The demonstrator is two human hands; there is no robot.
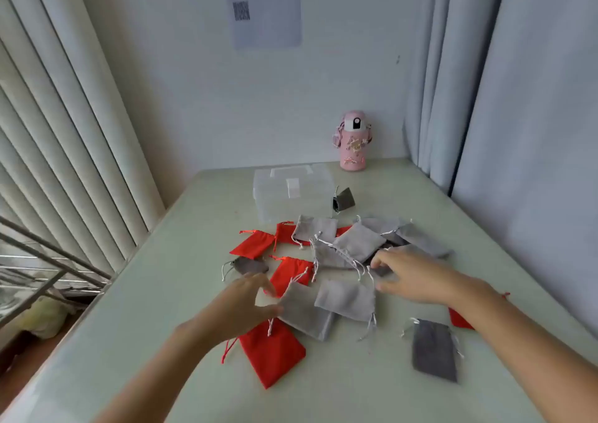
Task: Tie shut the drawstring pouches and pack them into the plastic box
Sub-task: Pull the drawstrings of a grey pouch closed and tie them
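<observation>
Several red, light grey and dark grey drawstring pouches lie scattered flat on the pale green table (161,341). A clear plastic box (293,193) with its lid on stands behind them. My left hand (242,306) hovers with fingers spread, its thumb touching the edge of a light grey pouch (305,312) that overlaps a large red pouch (273,354). My right hand (417,277) reaches into the pile, fingertips on a small dark grey pouch (382,270) partly hidden under them. Another light grey pouch (346,299) lies between my hands. A dark grey pouch (435,350) rests at the near right.
A pink water bottle (352,141) stands at the back by the wall. Curtains hang close on the right (517,99) and blinds on the left (64,131). A metal rack (48,267) sits beyond the table's left edge.
</observation>
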